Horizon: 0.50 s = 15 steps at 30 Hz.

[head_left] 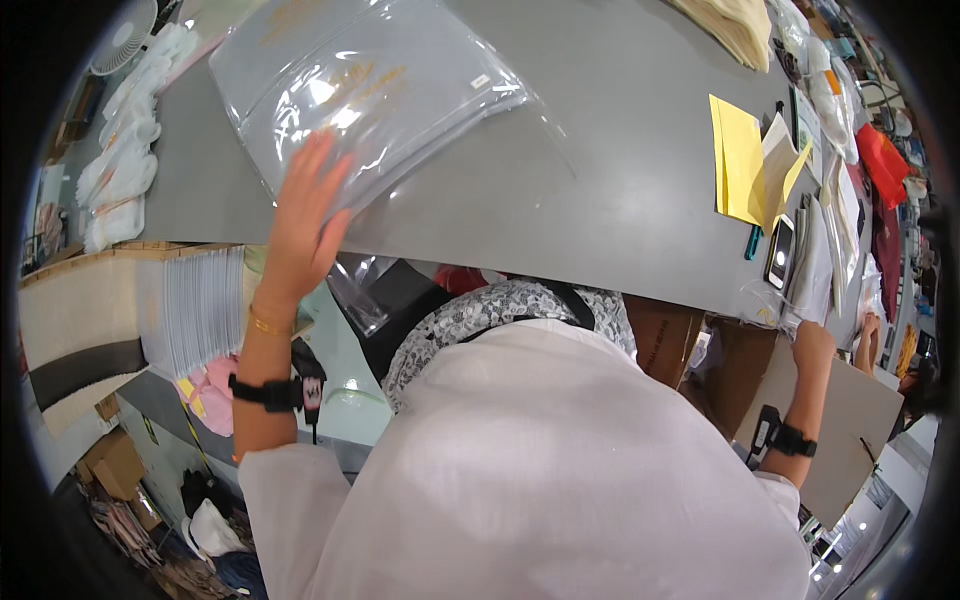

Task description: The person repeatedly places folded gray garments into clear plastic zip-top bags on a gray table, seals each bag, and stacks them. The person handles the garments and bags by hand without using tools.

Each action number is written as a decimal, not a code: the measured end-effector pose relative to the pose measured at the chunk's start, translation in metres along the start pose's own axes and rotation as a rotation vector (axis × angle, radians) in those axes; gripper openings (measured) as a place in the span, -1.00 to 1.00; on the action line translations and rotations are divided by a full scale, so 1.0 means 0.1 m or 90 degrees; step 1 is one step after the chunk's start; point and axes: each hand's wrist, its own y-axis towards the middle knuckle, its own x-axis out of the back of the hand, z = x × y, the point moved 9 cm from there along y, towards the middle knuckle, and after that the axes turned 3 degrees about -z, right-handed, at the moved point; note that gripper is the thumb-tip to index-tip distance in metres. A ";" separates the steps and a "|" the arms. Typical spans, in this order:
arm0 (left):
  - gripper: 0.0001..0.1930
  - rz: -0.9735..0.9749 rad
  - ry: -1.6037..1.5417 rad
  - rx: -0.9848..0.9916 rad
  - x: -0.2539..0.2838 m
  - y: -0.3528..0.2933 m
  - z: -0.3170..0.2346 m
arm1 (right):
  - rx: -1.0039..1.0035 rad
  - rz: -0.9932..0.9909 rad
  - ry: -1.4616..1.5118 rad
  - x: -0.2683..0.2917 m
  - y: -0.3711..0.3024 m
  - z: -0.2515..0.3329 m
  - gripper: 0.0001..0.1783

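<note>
My left hand (303, 220) lies flat with its fingers stretched out on a stack of clear plastic bags (420, 110). The bags are shiny, bear gold print, and partly hang over the table's near edge. At the right end of that edge, my right hand (813, 347) is closed, its fingers curled away from view. Thin clear plastic (765, 300) shows beside it, but I cannot tell whether the hand grips it. A smartphone (780, 253) lies just beyond this hand.
On the grey table (620, 170), yellow paper (737, 160) and folded cream cloth (725, 25) lie to the right. White plastic bags (125, 150) line the left edge. Below the table stand a stack of thin sheets (200, 310) at left and a cardboard box (665, 335) at right.
</note>
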 end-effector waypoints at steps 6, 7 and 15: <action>-0.41 -0.048 0.138 0.018 0.14 -0.75 -0.31 | 0.521 -0.344 0.217 0.57 0.27 2.09 -0.31; -0.45 -0.059 0.155 -0.013 0.08 -0.82 -0.41 | 0.618 -0.409 0.166 0.68 0.30 2.61 -0.25; -0.78 -0.183 -0.075 0.170 0.12 -0.82 -0.32 | 0.895 -0.334 0.445 1.30 0.52 3.82 -0.78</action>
